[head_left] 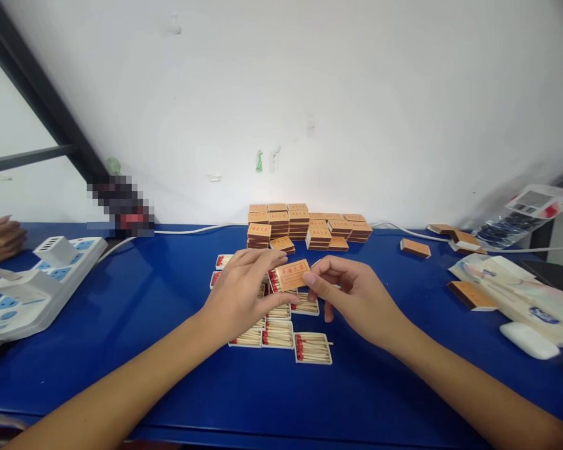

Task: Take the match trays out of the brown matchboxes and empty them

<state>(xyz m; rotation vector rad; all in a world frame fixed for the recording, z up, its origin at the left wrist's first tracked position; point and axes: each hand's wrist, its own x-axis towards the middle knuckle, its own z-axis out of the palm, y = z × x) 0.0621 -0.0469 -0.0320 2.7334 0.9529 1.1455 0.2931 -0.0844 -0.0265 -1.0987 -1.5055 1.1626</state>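
Note:
Between my two hands is an orange matchbox, partly slid open at its left end so red match heads show. My left hand has its fingers over the top and its thumb below the tray end. With thumb and fingers, my right hand pinches the right end of the sleeve. Below them lie several white trays full of red-headed matches, including a front tray with one match sticking out past its right edge. My left hand hides part of these trays.
Stacked matchboxes stand against the wall. At the right lie loose matchboxes, a tissue pack and a white case. A power strip with plugs sits at the left, near another person's hand. A white cable runs along the wall.

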